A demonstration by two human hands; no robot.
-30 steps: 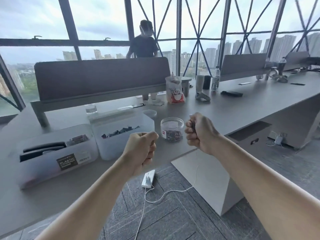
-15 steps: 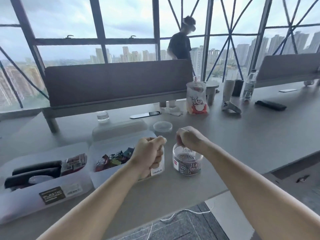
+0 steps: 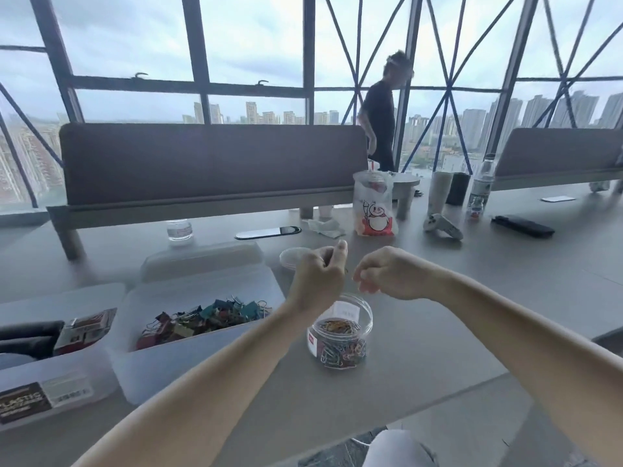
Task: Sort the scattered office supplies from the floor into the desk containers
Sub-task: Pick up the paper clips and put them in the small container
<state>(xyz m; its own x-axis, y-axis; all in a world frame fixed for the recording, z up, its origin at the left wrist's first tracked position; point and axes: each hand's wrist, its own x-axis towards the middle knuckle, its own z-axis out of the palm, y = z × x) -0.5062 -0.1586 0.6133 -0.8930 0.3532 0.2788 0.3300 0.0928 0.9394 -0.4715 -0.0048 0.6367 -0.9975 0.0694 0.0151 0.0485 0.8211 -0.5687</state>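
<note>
Left grip (image 3: 317, 279) hovers over the open paper-clip jar (image 3: 339, 335), fingers curled; contents cannot be told. Right grip (image 3: 387, 278) beside it, fingers loosely curled, apparently empty. Jar stands on the table (image 3: 472, 257), just right of the binder-clip bin (image 3: 161, 372).

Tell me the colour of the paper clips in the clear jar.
The paper clips in the round clear plastic jar are multicoloured: orange, blue, red. Head view.

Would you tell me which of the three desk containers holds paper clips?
The round clear jar, rightmost of the three. The middle bin holds binder clips and the left bin small boxes.
</note>
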